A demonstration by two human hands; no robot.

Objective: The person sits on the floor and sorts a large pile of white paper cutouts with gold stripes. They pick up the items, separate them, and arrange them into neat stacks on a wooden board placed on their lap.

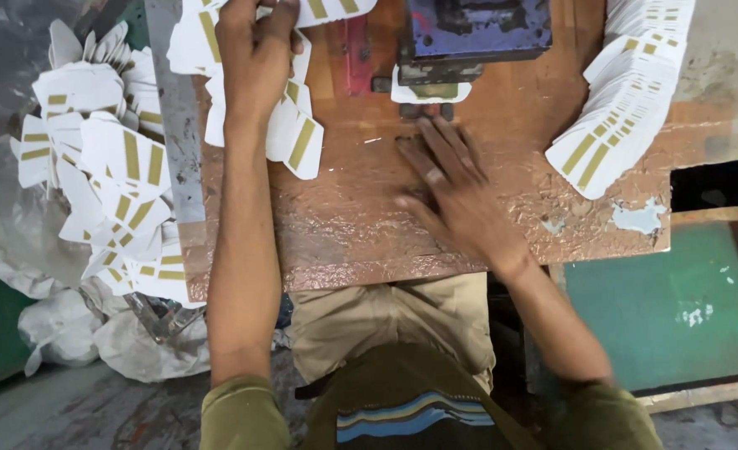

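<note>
So the left hand (pixel 256 58) is up at the far left of the worn, coppery-brown wooden surface (pixel 361 225), lying on a loose spread of white die-cut paper cards with gold stripes (pixel 294 142). Its fingers are curled over the cards near the top edge, though I can't tell if they actually pinch one. The right hand (pixel 456 192) lies flat on the bare surface, fingers open and stretched toward the dark blue-grey metal press block (pixel 477 33), holding nothing. One white card (pixel 431 90) pokes out from under that block, just past the fingertips. On the right a fanned stack of the same striped cards (pixel 623 100) curves along the surface. Off the left edge, a big heap of cards (pixel 106 175) sits on a crumpled white sack (pixel 69 333). A green framed board (pixel 669 308) is at lower right.
</note>
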